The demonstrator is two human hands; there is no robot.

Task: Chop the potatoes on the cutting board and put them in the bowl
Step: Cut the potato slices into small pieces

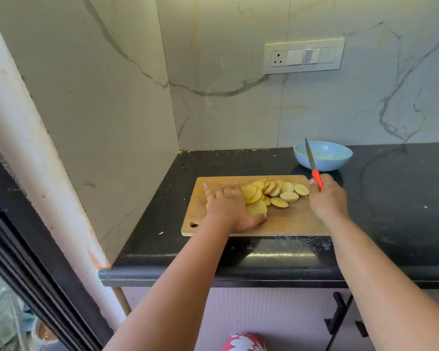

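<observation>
A wooden cutting board [284, 221] is lying at the centre of the frame on a black desk [390, 198], its lower edge sitting close to the desk's rounded front lip and its left end, the one with a hanging hole, lying near the marble side wall [99, 122] that is closing off the left. A spread of round potato slices [271, 192] is covering the upper middle of the board, running up to its far edge; the lower right part of the board is lying bare.

The left hand [228, 206] is pressing flat with fingers spread over the left end of the slices, the thumb curling round the nearest slice, not gripping anything. The right hand [327, 196] is hovering over the board's right edge, closed round the orange handle of a knife [313, 163] whose blade is pointing up and away, crossing in front of the bowl.

The light blue bowl [340, 158] is sitting just beyond the board's upper right corner, near the back wall; it looks nearly empty. To the right of the board and bowl the desk is stretching open to the frame's right edge. A switch panel [304, 55] is sitting on the back wall above the bowl. At the lower right, black cabinet handles [340, 317] are showing under the desk.
</observation>
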